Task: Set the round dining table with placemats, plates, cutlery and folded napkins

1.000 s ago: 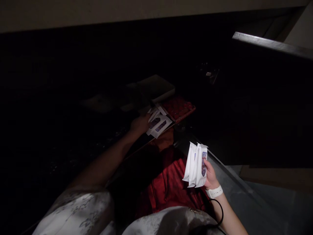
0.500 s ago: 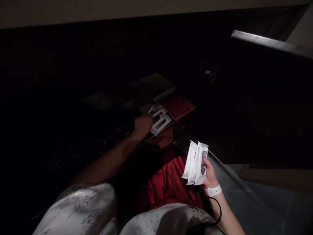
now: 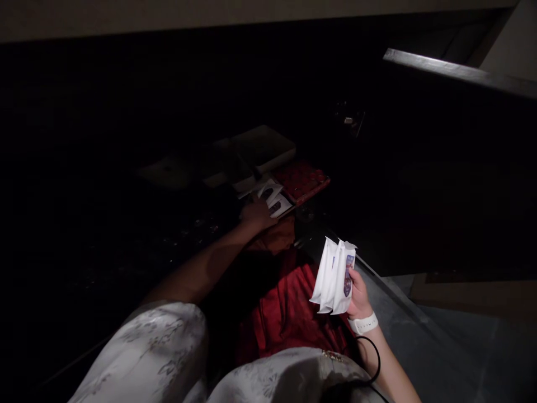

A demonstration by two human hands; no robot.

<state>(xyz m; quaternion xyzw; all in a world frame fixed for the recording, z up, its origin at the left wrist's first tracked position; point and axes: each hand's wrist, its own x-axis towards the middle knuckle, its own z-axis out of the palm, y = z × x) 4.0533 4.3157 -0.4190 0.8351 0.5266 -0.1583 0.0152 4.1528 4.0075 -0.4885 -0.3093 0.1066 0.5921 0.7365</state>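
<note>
My right hand (image 3: 358, 294) holds several white packets (image 3: 335, 277) fanned side by side, its thumb pressed on the nearest one. A dark purple printed label shows on that packet. In the shadow further off, my left hand (image 3: 257, 212) is closed at the edge of more white packets (image 3: 272, 191) with the same dark labels. One of these is tilted up against the fingers, which are mostly hidden by the dimness. These packets lie beside a red patterned box or lid (image 3: 302, 182).
Behind the packets stands a pale shallow tray (image 3: 268, 148). Dark glossy clutter (image 3: 201, 226) lies left of my left forearm. A light-coloured bar or edge (image 3: 444, 67) juts in at upper right. Red cloth (image 3: 293, 313) covers my lap. Most of the surface is too dark to make out.
My left hand has moved slightly right and closer over the shadowed packets, and one of them now tilts at a different angle. My right hand keeps its packets almost where they were.
</note>
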